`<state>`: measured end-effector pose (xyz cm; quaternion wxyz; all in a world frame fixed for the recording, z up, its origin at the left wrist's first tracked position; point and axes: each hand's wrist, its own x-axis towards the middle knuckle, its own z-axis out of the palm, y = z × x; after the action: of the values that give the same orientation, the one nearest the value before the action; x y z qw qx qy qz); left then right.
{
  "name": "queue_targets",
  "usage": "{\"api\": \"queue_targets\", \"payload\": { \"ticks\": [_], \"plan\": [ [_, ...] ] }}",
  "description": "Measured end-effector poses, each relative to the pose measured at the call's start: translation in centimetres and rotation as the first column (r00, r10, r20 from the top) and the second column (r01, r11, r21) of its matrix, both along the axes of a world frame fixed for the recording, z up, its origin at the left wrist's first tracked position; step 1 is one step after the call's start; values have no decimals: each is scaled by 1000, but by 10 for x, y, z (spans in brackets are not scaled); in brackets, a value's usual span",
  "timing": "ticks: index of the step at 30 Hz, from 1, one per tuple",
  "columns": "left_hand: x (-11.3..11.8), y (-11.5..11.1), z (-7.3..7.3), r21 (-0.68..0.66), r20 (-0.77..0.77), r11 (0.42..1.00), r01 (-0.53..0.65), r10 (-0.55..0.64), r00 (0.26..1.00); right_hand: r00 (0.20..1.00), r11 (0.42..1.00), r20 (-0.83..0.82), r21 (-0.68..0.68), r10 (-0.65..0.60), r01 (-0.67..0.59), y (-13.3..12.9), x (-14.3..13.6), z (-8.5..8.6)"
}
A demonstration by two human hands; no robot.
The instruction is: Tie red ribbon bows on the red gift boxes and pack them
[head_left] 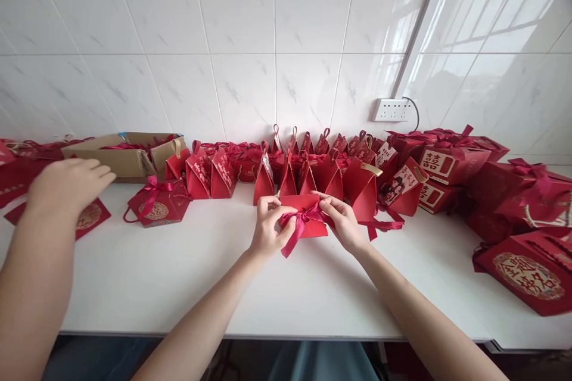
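Observation:
A small red gift box (315,228) stands on the table in front of me, with a crimson ribbon bow (304,214) across its front. My left hand (273,225) pinches the bow's left loop between thumb and fingers. On the other side, my right hand (340,220) has its fingers closed on the right part of the ribbon. One ribbon tail hangs down below the left thumb. Just behind my hands stands a row of red triangular gift boxes (329,181). Part of the box is hidden by the bow and my fingers.
At the left, a co-worker's hand (71,184) reaches over a red box (96,220). A hexagonal red box with a bow (158,205) sits nearby, before a cardboard carton (92,153). Red boxes (531,271) pile up at right on the white table (187,292). A power strip (391,110) hangs on the wall.

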<state>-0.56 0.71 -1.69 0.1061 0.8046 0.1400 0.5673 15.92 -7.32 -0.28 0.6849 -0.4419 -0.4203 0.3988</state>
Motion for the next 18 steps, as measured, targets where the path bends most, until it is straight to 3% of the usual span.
{"api": "queue_targets", "payload": {
  "ticks": [18],
  "plan": [
    [1, 3, 1, -63, 60, 996, -56, 59, 996, 1000, 1000, 9, 7, 24, -24, 0, 1, -1]
  ]
}}
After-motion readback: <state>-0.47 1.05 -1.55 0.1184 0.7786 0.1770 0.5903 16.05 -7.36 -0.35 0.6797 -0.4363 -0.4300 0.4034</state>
